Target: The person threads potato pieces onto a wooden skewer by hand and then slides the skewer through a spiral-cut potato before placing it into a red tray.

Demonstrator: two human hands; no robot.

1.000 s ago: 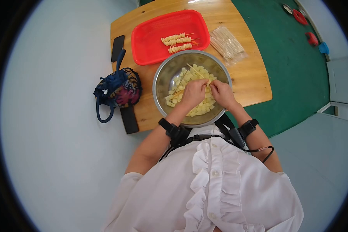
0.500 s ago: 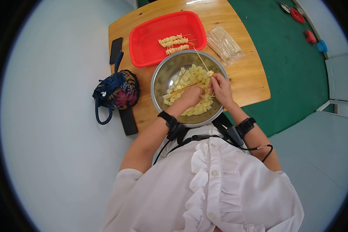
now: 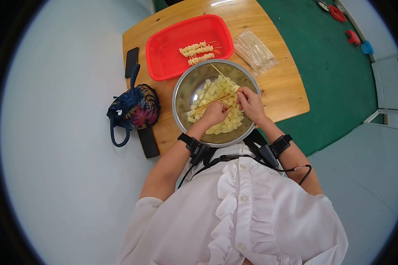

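A steel bowl [image 3: 177, 104] holds many pale yellow cut pieces [image 3: 223, 126], which look like potato. Loose wooden skewers [image 3: 203, 106] lie across them. My right hand [image 3: 252, 105] is closed on a bamboo skewer [image 3: 222, 74] with a few pale pieces threaded near the fingers; its bare end points up and left over the bowl. Low over the pieces, my left hand [image 3: 214, 114] is pinched, with what looks like a small pale piece at its fingertips.
Behind the bowl, a red plastic basket [image 3: 163, 53] contains several loaded skewers [image 3: 199, 51]. A clear bag of skewers [image 3: 254, 51] lies to its right on the wooden table [image 3: 283, 84]. At left are a patterned handbag [image 3: 137, 106] and two dark phone-like slabs [image 3: 132, 62].
My left hand has risen slightly from among the pieces and moved a little left, fingers pinched. The skewer in my right hand now tilts further left, and that hand sits slightly lower.
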